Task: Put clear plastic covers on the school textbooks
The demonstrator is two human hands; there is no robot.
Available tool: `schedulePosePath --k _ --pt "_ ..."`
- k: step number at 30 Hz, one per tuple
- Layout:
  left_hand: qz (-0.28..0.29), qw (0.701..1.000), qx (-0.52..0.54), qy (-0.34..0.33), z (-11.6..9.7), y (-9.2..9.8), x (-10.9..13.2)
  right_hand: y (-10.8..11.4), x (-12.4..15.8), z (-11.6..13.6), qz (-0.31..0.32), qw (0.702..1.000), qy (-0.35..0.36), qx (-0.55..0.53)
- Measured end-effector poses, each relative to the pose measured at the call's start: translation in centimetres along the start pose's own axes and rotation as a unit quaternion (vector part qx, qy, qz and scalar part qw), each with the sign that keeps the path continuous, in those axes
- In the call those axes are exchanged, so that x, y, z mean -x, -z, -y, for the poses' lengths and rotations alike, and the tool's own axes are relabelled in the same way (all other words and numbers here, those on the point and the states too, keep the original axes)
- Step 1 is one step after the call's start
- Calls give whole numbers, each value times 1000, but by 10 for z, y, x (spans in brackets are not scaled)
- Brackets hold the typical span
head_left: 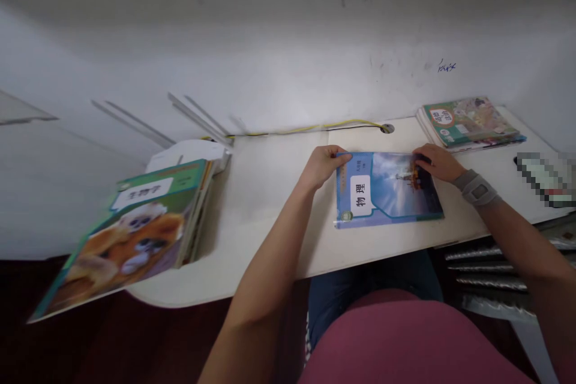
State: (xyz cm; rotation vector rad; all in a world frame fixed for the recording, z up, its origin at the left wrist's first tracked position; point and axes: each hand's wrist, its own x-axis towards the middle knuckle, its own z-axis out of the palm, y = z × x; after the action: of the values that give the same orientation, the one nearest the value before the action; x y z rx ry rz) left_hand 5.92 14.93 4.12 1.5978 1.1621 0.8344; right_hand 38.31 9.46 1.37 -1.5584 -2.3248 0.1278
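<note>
A blue textbook [389, 195] with a white title label and a picture of a rig lies face up and sideways on the white desk [274, 192]. My left hand [324, 165] pinches its upper left corner, thumb on the cover. At the upper right corner, my right hand [438, 163] has its fingers curled over the book's edge, and a grey band circles that wrist. Both hands touch the book along its far edge.
On the left, a stack of books [135, 234] with a monkey cover overhangs the desk edge, beside a white router [186, 153]. Another book stack [472, 123] lies at the back right. A yellow cable [310, 128] runs along the wall into a hole. A blurred-out item [544, 177] sits far right.
</note>
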Motion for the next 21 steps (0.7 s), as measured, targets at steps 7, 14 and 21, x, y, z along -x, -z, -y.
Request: schedulePosePath --k 7,14,21 --pt "-24 991 129 32 8 -3 1 40 3 -1 -79 978 -115 -155" --pt "-90 992 -58 71 28 -18 -20 -2 -20 -19 -8 943 -260 -208" --pt "-38 919 -387 -65 7 -54 -34 -14 -29 -26 35 956 -243 -164"
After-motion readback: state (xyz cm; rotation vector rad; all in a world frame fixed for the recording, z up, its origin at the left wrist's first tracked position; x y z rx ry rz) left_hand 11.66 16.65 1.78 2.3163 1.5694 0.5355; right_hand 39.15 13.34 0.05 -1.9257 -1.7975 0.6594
